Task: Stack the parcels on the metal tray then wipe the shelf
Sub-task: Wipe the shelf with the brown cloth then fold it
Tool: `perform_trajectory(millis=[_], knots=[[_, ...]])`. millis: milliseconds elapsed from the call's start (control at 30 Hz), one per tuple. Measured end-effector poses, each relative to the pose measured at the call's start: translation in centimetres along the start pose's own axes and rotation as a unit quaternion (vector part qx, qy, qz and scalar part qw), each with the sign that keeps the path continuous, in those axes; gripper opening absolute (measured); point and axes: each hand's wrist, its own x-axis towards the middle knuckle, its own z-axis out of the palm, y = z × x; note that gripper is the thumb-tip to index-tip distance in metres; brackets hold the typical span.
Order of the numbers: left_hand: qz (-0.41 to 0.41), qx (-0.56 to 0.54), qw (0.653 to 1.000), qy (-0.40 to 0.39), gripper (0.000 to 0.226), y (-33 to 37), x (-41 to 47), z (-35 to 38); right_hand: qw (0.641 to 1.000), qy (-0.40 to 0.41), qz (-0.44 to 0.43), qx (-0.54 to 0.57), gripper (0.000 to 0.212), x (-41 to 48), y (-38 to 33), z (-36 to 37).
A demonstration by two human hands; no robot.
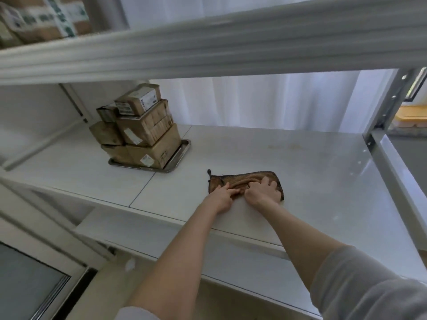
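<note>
wiping the shelf [312,172] beside stacked parcels [143,128]
left hand [221,197] and right hand [263,191] grip the bunched cloth [245,179]; a wide sweep could knock the tray [184,147].

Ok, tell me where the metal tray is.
In the head view the metal tray sits on the shelf, left of the brown cloth, holding the stacked parcels.
</note>
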Motion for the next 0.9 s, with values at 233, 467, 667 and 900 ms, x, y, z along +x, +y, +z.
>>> perform_trajectory(millis=[233, 467, 667, 900], knots=[[-0.076, -0.025, 0.996, 0.038, 0.050, -10.3, -1.7, -2.1, 0.995, -0.046, -0.090, -0.015, 0.043, 0.1, -9.7, 3.5], [-0.152, -0.056, 0.982, 0.095, 0.051, -17.8, -3.0, -3.5, 0.979, -0.097, -0.177, -0.019, 0.045, 0.0, -16.6, 6.1], [-0.141, -0.056, 0.984, 0.097, 0.048, -16.1, -2.6, -4.2, 0.980, -0.102, -0.169, 0.041, 0.043, 0.8, -14.5, 5.2], [-0.024, -0.030, 0.999, 0.031, 0.049, -5.5, 0.7, -2.1, 0.991, -0.033, -0.085, 0.097, 0.052, 1.3, -3.6, 2.1]])
